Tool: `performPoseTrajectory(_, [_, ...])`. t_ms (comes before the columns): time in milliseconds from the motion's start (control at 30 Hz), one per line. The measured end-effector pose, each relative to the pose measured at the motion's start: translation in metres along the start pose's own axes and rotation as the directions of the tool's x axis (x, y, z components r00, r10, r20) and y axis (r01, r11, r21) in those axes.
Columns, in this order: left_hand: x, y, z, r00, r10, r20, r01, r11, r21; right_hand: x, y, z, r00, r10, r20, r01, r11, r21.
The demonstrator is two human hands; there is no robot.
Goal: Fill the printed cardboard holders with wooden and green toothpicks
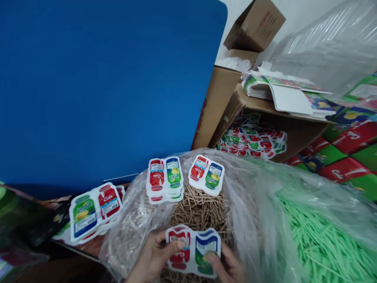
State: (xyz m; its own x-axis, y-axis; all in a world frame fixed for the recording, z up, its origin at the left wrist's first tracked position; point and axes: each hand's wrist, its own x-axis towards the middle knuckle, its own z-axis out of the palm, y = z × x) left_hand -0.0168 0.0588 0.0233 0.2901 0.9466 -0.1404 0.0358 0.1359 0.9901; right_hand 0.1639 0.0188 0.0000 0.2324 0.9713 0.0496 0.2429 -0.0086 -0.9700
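My left hand (157, 253) pinches the red Cola half of a flat, white-edged twin packet (193, 251), thumb on top. My right hand (226, 263) grips its blue-and-green Sprite half, thumb also on the front. Edges showing at the packet's top suggest more than one layer. Below it, thin brown sticks (200, 208) fill a clear plastic bag (126, 220). Beyond my hands, a small stack of similar packets (165, 177) and another packet (206, 175) lie on the bag's far side. To the left, more packets (94, 212) are piled.
A blue panel (108, 86) stands at upper left. An open carton (303, 137) holds many packets (253, 139), with folded printed card (288, 90) on top. At right are green sticks (330, 243) under clear plastic and red-and-green printed boxes (347, 169). Another carton (256, 25) sits behind.
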Motion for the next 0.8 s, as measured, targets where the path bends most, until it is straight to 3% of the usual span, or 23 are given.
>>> performPoseTrajectory(67, [-0.001, 0.007, -0.01, 0.999, -0.025, 0.035, 0.026, 1.0, -0.016, 0.004, 0.005, 0.008, 1.0, 0.004, -0.031, -0.006, 0.999, -0.044])
performPoseTrajectory(167, [0.0, 0.025, -0.025, 0.999, 0.032, 0.027, -0.033, 0.999, 0.042, 0.018, 0.001, 0.023, 0.999, -0.024, -0.042, 0.023, 1.0, -0.016])
performPoseTrajectory(267, [0.006, 0.045, -0.043, 0.994, 0.104, -0.04, -0.1, 0.99, 0.097, 0.042, -0.02, 0.038, 0.99, -0.004, 0.144, -0.022, 0.984, 0.179])
performPoseTrajectory(367, [0.021, 0.06, -0.064, 0.987, 0.127, -0.103, -0.118, 0.989, 0.089, 0.071, -0.049, 0.052, 0.943, 0.001, 0.333, -0.103, 0.952, 0.288])
performPoseTrajectory(533, [0.063, 0.068, -0.095, 0.969, 0.108, -0.223, -0.115, 0.993, -0.019, 0.125, -0.08, 0.077, 0.963, -0.089, 0.255, 0.087, 0.996, 0.019])
performPoseTrajectory(667, [0.091, 0.072, -0.109, 0.953, 0.112, -0.28, -0.129, 0.991, -0.042, 0.159, -0.085, 0.094, 0.961, -0.084, 0.263, 0.095, 0.995, -0.03])
performPoseTrajectory(800, [0.104, 0.071, -0.114, 0.955, 0.111, -0.276, -0.131, 0.99, -0.054, 0.177, -0.083, 0.101, 0.965, -0.085, 0.25, 0.112, 0.989, -0.096])
